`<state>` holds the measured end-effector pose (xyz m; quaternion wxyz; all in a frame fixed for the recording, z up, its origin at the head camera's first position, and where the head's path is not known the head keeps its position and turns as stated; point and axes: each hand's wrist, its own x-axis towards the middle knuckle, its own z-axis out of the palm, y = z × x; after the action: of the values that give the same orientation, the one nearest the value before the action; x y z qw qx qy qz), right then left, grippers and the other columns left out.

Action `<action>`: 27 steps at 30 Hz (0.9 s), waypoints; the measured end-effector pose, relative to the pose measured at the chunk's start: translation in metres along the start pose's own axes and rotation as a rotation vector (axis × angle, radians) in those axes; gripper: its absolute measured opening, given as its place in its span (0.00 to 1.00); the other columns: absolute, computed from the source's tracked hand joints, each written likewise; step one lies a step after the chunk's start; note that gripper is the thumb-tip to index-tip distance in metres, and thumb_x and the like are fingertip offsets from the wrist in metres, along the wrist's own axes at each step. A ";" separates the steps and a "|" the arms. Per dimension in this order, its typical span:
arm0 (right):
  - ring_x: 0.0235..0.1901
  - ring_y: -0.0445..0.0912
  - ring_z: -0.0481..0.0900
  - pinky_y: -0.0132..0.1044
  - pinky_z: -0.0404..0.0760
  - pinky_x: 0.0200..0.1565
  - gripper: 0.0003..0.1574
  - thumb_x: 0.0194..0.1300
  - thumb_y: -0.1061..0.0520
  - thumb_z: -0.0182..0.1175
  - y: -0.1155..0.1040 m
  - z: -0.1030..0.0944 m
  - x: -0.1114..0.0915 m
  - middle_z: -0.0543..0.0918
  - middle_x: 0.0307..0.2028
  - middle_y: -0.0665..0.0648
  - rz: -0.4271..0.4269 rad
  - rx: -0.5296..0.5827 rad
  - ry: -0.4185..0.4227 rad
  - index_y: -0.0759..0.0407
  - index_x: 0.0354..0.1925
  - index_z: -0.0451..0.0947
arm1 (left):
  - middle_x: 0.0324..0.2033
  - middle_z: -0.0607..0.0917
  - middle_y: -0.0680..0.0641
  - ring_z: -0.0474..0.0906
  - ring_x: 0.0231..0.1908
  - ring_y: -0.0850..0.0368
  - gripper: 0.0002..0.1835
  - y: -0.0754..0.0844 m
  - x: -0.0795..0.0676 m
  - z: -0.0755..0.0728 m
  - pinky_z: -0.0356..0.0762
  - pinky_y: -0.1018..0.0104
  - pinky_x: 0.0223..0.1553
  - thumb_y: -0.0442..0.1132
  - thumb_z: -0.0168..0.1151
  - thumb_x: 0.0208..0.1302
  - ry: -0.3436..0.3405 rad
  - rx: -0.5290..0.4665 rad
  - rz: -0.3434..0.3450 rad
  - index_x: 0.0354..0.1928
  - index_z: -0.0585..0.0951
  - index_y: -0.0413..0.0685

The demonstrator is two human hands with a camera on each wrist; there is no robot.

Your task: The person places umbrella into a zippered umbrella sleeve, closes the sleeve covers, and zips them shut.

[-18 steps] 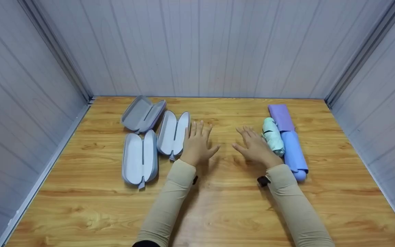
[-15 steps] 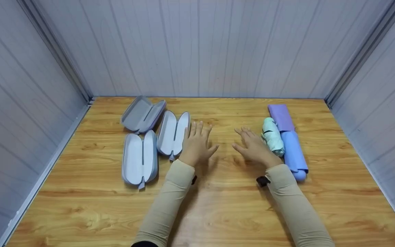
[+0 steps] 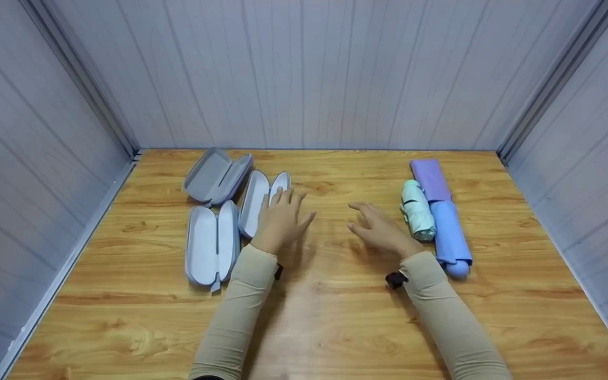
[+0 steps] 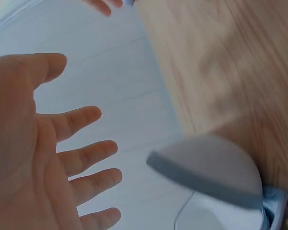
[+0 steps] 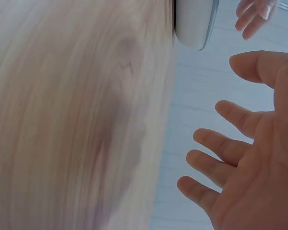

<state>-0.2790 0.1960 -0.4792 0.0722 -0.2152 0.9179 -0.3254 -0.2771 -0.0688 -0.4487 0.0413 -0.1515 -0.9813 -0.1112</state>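
Eyeglass case (image 3: 254, 206), white-lined and splayed on its hinge, lying left of centre on the wood-grain table (image 3: 330, 322). Beside it, likewise splayed, grey-lined case (image 3: 209, 174) toward the back and pale-blue case (image 3: 202, 253) toward the front. Left hand (image 3: 280, 219) over or just in front of the first, partly hiding it from above, yet apart from it in the left wrist view; fingers spread, nothing held. Right hand (image 3: 379, 230) likewise free of any load, fingers loosely extended, above the table just left of the mint umbrella (image 3: 418, 214). Alongside that, purple umbrella (image 3: 430, 179) at the back and blue umbrella (image 3: 450, 229) in front, end to end.

Nearest case likely light and stiff, smooth enough to slide if nudged; apt to rock or swing on its hinge when pushed by one half only. Best taken by the long outer sides, both halves together; end tab probably too slight for a firm hold. Mint umbrella probably heavier, firm at the core under soft, slick cloth; best gripped round the middle of the roll, not by loose fabric.
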 end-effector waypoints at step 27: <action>0.72 0.56 0.58 0.53 0.60 0.70 0.36 0.77 0.49 0.54 -0.020 0.034 0.018 0.64 0.72 0.62 -0.044 0.065 -0.079 0.60 0.75 0.59 | 0.54 0.79 0.29 0.76 0.53 0.32 0.35 -0.081 -0.003 -0.002 0.74 0.38 0.52 0.45 0.68 0.63 0.159 -0.036 -0.265 0.65 0.72 0.29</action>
<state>-0.2788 0.1548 -0.4923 0.1081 -0.2454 0.8985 -0.3477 -0.2991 -0.1451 -0.4640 0.1012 -0.0122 -0.9842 -0.1450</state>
